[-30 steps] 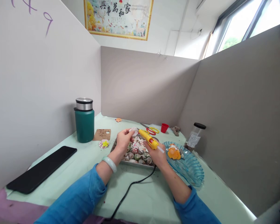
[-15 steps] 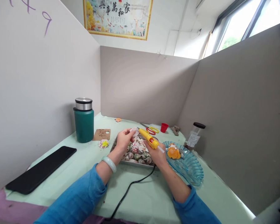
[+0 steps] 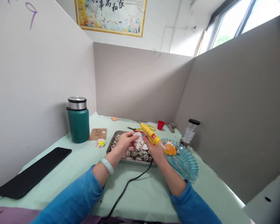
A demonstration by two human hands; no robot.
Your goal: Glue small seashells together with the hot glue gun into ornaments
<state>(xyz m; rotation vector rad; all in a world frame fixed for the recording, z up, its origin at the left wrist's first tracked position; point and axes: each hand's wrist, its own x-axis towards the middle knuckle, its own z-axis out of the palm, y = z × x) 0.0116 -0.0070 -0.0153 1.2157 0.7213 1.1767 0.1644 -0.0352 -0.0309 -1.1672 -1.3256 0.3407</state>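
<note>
My left hand (image 3: 123,143) pinches a small white shell (image 3: 137,134) above a metal tray (image 3: 114,140) filled with several mixed shells. Just right of it, my right hand (image 3: 155,150) grips a yellow glue gun (image 3: 149,134), its nozzle pointing up and left, close to the shell. The gun's black cord (image 3: 124,194) trails toward me across the pale green table. A blue glass dish (image 3: 185,161) to the right of the tray holds an orange shell (image 3: 170,150).
A green flask (image 3: 78,119) stands at the back left beside a brown card (image 3: 98,133) and a small decorated shell (image 3: 99,143). A black flat slab (image 3: 31,176) lies at the left. Scissors (image 3: 142,128), a red cup (image 3: 161,125) and a black-lidded jar (image 3: 189,133) stand behind. Partition walls enclose three sides.
The camera has shifted, so everything sits lower and more to the left. Both hands drew slightly closer together over the tray, the gun's tip nearer the shell.
</note>
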